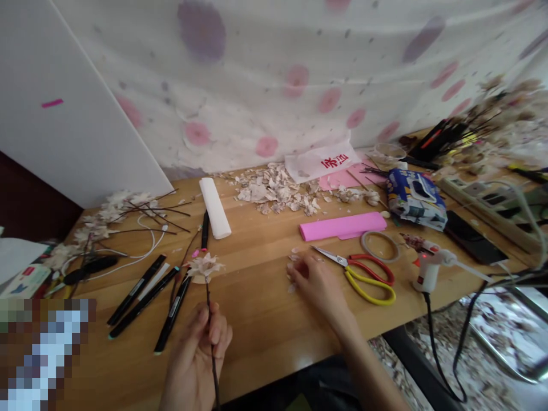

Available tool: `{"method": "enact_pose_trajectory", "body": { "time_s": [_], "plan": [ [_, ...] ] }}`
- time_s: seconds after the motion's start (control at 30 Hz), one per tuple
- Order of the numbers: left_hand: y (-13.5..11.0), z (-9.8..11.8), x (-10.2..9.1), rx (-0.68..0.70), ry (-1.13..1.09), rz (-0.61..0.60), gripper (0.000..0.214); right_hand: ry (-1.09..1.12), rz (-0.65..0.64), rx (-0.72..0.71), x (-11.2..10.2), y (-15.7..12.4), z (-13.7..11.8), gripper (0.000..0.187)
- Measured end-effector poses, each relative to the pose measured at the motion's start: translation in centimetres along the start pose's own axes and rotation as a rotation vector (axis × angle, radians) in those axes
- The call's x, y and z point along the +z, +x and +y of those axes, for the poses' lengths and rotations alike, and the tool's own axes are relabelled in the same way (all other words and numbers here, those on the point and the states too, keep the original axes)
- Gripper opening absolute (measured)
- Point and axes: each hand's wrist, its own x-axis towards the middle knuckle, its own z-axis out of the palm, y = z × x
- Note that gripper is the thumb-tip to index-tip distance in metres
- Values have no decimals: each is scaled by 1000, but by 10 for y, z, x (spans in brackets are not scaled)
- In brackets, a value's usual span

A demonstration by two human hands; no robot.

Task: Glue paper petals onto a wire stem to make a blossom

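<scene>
My left hand is closed around the thin dark stem of a handmade flower. The flower stands upright above the fingers, its pale, pointed petals spread. My right hand rests low over the tabletop with fingers bunched downward. Small pale petals lie at its fingertips; whether one is pinched between them is hidden. Just right of that hand are scissors with red and yellow handles, blades apart.
Behind lie a heap of dried petals, a white roll and a pink roll. Black markers and finished flowers are at left. A corded glue gun, tape ring, wipes pack and phone occupy the right.
</scene>
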Motion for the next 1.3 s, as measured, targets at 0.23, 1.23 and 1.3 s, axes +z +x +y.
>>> {"method": "enact_pose_trajectory", "body": {
  "time_s": [0.23, 1.23, 1.3],
  "plan": [
    [5, -4, 4, -39, -15, -66, 32, 53, 14, -14, -2, 5, 0, 10],
    [-19, -18, 31, -169, -49, -307, 30, 536, 359, -669, -60, -40, -75, 19],
    [-23, -20, 33, -170, -54, -308, 31, 496, 395, -680, -57, -42, -79, 17]
  ]
}}
